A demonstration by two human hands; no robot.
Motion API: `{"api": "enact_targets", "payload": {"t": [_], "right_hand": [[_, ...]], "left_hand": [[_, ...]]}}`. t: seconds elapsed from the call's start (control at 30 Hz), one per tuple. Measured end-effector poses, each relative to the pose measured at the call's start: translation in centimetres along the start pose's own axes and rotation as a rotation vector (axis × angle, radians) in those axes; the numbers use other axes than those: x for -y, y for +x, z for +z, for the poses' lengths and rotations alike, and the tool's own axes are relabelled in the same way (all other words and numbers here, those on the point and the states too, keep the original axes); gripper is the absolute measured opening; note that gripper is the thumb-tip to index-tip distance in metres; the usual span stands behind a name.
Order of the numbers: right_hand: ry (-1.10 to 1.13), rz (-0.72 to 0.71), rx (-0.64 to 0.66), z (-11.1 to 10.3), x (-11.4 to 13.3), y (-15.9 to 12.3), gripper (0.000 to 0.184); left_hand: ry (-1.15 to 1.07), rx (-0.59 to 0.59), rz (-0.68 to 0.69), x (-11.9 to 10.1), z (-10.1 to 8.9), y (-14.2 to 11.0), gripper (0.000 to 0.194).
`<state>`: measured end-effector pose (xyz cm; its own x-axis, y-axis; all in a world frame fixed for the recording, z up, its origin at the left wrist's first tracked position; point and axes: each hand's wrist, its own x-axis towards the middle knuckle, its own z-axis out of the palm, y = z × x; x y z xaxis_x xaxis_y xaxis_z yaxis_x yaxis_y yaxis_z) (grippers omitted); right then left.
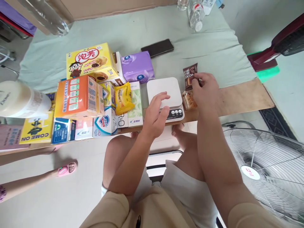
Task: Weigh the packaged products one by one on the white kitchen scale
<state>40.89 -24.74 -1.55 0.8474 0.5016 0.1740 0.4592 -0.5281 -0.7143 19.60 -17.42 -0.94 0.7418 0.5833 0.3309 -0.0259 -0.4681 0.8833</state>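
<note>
My left hand (157,114) hovers over the front of a white kitchen scale (162,89), fingers stretched out and a little apart, holding nothing. My right hand (206,91) is to the right of the scale, its fingers pinched on a brown cocoa snack packet (189,74). A clear packet with an orange-brown snack (188,101) lies just under that hand, against the scale's right side. A yellow snack bag (123,97) rests on boxes to the left of the scale.
Stacked boxes fill the left: a yellow cartoon box (91,61), an orange box (78,97), soap boxes (104,125), a purple tissue pack (137,66). A black phone (157,47) and water bottles (196,14) lie further back. A floor fan (266,167) stands right; another person's foot (66,167) is left.
</note>
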Motion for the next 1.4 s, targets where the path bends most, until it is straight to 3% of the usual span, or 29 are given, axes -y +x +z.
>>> {"api": "enact_targets", "payload": {"t": [0.13, 0.43, 0.73, 0.9, 1.03, 1.2, 1.4], "right_hand": [[-0.066, 0.039, 0.164, 0.0, -0.1, -0.3, 0.033], [-0.139, 0.092, 0.215, -0.6, -0.6, -0.8, 0.041], [-0.104, 0.187, 0.308, -2.0, -0.1, -2.1, 0.062], [-0.143, 0.185, 0.260, -2.2, 0.5, -4.1, 0.065], [-0.181, 0.229, 0.305, -2.1, 0.7, -5.4, 0.061], [-0.170, 0.149, 0.225, -1.9, 0.9, -5.2, 0.058], [-0.178, 0.156, 0.287, -1.8, 1.7, -4.3, 0.062]], "left_hand": [[0.030, 0.002, 0.003, 0.0, 0.0, 0.1, 0.057], [0.053, 0.017, 0.019, -0.2, 0.4, 0.0, 0.059], [-0.026, -0.003, -0.030, -0.2, 0.1, 0.1, 0.066], [-0.015, 0.002, -0.027, -0.3, 0.1, 0.2, 0.068], [-0.009, 0.010, -0.026, -0.3, 0.1, 0.4, 0.069], [-0.032, -0.012, -0.016, -0.4, 0.0, 0.4, 0.069], [-0.041, -0.024, -0.027, -0.6, -0.4, 0.3, 0.069]]}}
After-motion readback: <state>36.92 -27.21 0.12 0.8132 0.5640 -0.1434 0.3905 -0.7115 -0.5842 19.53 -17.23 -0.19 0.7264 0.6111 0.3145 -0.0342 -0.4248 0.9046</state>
